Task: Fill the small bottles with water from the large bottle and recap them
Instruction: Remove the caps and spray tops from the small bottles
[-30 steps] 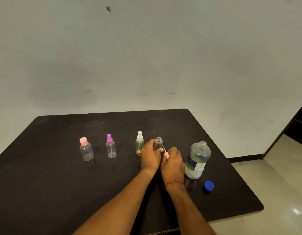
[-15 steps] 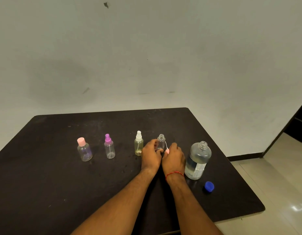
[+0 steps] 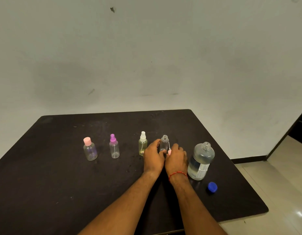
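keep the left hand (image 3: 153, 157) wrapped around the small uncapped clear plastic bottle (image 3: 164, 143) at frame centre on the black desk (image 3: 62, 184), set down the pink spray cap (image 3: 169, 151) pinched in the right hand (image 3: 176, 158), then reach right for the open large water bottle (image 3: 201, 160).

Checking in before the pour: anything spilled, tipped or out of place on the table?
Nothing looks wrong. All four small bottles and the large bottle stand upright. The uncapped small bottle is steadied by the left hand; the right hand holds its pink spray cap. The blue cap lies beside the large bottle. Faint specks on the table near the hands could be droplets; unclear.
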A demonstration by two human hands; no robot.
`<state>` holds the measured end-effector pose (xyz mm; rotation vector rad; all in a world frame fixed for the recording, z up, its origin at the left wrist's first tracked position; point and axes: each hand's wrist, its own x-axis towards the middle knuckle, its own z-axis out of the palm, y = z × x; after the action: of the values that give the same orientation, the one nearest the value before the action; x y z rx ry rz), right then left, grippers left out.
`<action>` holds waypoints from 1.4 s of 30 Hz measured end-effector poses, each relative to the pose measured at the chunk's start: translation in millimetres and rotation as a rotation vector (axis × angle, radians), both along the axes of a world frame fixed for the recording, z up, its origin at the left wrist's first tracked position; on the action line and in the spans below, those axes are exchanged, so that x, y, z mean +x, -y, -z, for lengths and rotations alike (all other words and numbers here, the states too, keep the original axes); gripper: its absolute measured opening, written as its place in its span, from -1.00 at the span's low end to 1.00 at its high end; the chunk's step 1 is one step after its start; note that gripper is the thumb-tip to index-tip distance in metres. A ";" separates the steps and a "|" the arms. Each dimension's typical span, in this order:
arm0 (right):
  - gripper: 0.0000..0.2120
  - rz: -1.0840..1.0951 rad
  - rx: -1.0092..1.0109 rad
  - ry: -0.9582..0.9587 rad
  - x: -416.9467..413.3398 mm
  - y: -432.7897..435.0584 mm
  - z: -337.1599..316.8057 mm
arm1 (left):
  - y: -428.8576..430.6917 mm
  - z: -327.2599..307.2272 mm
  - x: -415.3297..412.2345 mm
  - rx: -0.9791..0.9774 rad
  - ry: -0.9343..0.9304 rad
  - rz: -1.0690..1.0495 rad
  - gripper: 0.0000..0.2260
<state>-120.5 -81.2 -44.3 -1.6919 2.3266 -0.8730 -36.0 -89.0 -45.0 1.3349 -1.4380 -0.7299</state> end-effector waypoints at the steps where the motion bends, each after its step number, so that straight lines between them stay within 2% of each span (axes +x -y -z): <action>1: -0.76 -0.003 0.002 -0.005 0.6 -0.7 -0.4 | -1.5 0.2 1.1 -0.008 -0.001 -0.001 -0.71; 8: -0.73 -0.029 -0.023 -0.024 2.2 -9.0 -2.3 | -16.1 3.1 12.5 -0.013 0.011 -0.046 -0.57; 14: -0.74 -0.039 -0.122 -0.049 5.4 -22.0 -15.5 | -31.3 1.8 35.3 -0.094 -0.033 -0.136 -0.66; 19: -0.82 -0.107 -0.294 0.015 11.9 -30.8 -39.0 | -36.0 -1.3 56.4 -0.130 -0.071 -0.208 -0.75; 23: -0.84 -0.227 -0.429 0.041 28.1 -26.9 -55.3 | -37.6 -5.5 66.6 -0.111 -0.102 -0.249 -0.71; 29: -0.75 -0.349 -0.302 0.047 50.8 -4.5 -63.9 | -29.0 2.5 73.3 -0.044 -0.066 -0.239 -0.61; 36: -0.75 -0.392 -0.129 0.047 59.9 17.7 -60.8 | -8.9 7.1 78.1 0.043 -0.005 -0.177 -0.49; 38: -0.79 -0.406 -0.095 0.063 60.8 21.5 -61.0 | -2.6 6.2 79.4 0.059 -0.008 -0.142 -0.53; 42: -0.91 -0.409 -0.057 0.110 61.6 28.8 -63.1 | 5.6 1.1 80.4 0.049 -0.024 -0.071 -0.75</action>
<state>-58.9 -110.0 18.8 -1.9850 1.8054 -0.9249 44.5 -94.5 -46.1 1.4028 -1.3544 -0.7367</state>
